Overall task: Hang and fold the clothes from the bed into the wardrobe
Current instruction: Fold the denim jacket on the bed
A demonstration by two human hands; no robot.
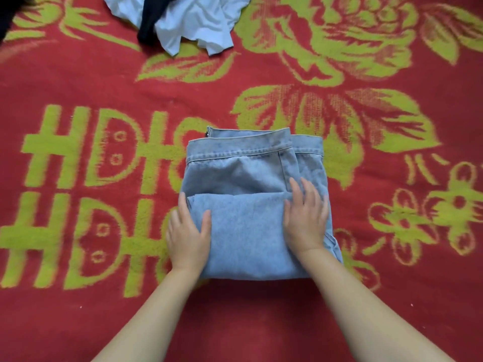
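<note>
Folded light-blue jeans (257, 205), centre of red floral bedspread (104, 74). Left hand (188, 236) and right hand (305, 218): flat, fingers spread, pressing, gripping nothing. Risk: fold springing open on lifting. White garment (193, 19) at 12 o'clock awaits.

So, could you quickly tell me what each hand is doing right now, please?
Left hand: open, flat on the folded jeans.
Right hand: open, pressing the jeans.

Light-blue denim jeans (251, 205) lie folded on the bed (104, 82); white and dark clothes (183, 19) heaped beyond.
</note>
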